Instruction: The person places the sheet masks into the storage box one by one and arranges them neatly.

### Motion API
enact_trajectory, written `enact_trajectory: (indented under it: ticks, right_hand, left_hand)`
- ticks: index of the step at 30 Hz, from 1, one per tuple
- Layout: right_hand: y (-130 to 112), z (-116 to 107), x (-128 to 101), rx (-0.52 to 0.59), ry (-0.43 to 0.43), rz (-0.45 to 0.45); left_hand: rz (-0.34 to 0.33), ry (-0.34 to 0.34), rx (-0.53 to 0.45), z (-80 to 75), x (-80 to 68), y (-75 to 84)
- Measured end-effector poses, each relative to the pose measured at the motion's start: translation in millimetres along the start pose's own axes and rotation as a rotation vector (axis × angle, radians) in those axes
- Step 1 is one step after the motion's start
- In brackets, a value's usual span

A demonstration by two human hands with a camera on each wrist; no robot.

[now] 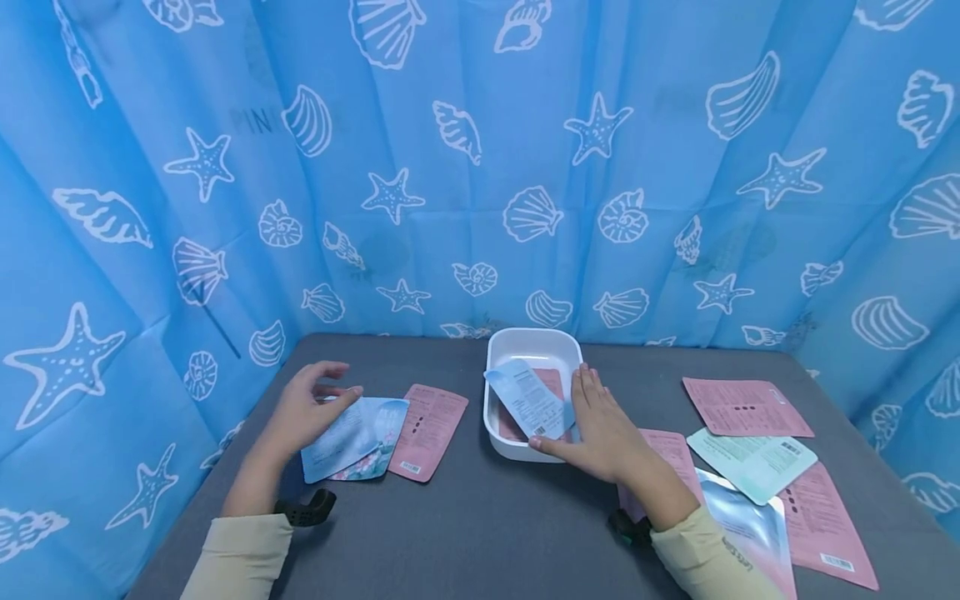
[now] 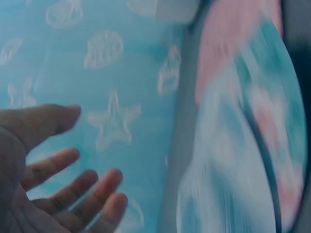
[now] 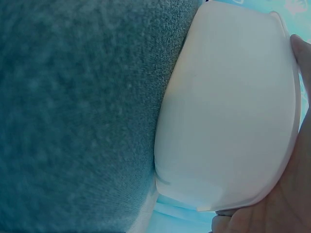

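Head view: I see the right hand [image 1: 603,429] laid flat, fingers straight, on a blue sachet [image 1: 528,400] tilted over the tray [image 1: 525,343] rim, apparently pressing it in. The left hand [image 1: 303,408], fingers relaxed and gripping nothing, rests on a second sachet [image 1: 352,437] on the table [image 1: 487,533].

Left wrist view: spread fingers [image 2: 73,194] confirm no grip; the sachet is blurred.

Right wrist view: the tray wall [image 3: 228,107] fills the frame, with the palm at its edge.

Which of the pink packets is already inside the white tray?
The pink packet lying flat in the white tray, partly covered by a blue packet at the right hand. The other pink ones lie on the table.
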State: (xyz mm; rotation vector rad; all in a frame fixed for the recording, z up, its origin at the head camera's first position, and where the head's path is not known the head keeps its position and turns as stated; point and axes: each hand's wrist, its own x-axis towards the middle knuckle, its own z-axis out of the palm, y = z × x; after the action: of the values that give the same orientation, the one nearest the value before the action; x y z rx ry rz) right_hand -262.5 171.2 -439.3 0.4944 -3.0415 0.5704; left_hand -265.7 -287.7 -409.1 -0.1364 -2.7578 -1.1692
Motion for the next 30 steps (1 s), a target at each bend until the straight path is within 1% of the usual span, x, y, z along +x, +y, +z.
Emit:
enact_trajectory:
  ticks: [2,4,7,10,13,16,20,25,30]
  right_hand:
    - [-1,-1,0,-0.001,0.003,0.001]
    - [-1,-1,0,-0.003,0.008,0.003]
    - [-2,-2,0,0.003,0.007,0.011]
    - [-3,-2,0,0.007,-0.002,0.013]
    - [-4,-2,-1,0.012,-0.006,0.011]
    - [-5,-3,-2,0.012,-0.008,0.013]
    - [-4,-1,-2,0.014,0.002,0.016]
    - [-3,4,-4,0.022,0.012,0.020]
    - [-6,2,0,0.016,0.010,0.013]
  left_hand:
    - [-0.055,-0.024,0.053,-14.2,-4.5,-11.8]
    - [-0.122,-0.070,0.094,-28.0,-7.8,-21.3]
    - [-0.222,-0.150,0.114,-45.1,-12.0,-31.8]
    - [-0.311,-0.197,0.090,-55.0,-15.8,-40.5]
    - [-0.355,-0.223,0.093,-57.6,-17.6,-45.9]
    - [-0.348,-0.246,0.110,-54.6,-17.0,-47.5]
    - [-0.319,-0.265,0.127,-46.4,-12.7,-49.0]
    - [-0.293,-0.253,0.168,-37.4,-11.0,-46.6]
    - [-0.252,-0.243,0.197,-32.7,-13.1,-46.9]
